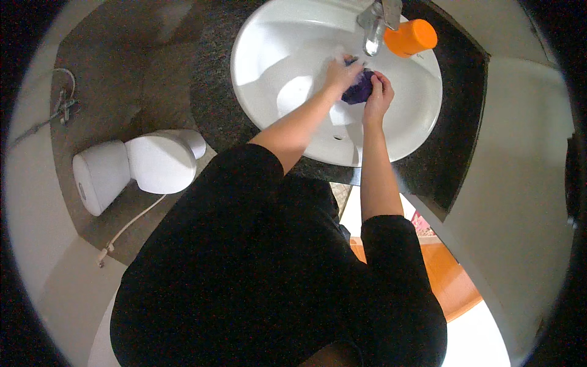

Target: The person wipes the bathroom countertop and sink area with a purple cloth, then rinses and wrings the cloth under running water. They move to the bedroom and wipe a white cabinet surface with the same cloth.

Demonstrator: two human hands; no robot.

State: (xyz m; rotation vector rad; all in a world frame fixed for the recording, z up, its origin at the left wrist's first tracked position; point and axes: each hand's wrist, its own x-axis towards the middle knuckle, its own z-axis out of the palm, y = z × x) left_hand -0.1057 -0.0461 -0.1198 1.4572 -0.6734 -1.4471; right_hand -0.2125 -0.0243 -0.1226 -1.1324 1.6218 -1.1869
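Note:
Over the bowl of a white washbasin (293, 50), both hands are on a dark purple cloth (357, 91). My left hand (341, 75) grips the cloth's upper left part, with whitish water or foam blurring its fingers. On the right side, my right hand (379, 94) pinches the cloth between thumb and fingers. The metal faucet (373, 39) points down just above the hands. Beside the faucet, an orange plastic cup (411, 38) lies tilted on the basin's rim.
Dark stone countertop (215, 91) surrounds the basin. A white toilet (160, 163) stands at the left, with a hose (137, 220) on the floor near it. A pale wall (513, 160) rises at the right.

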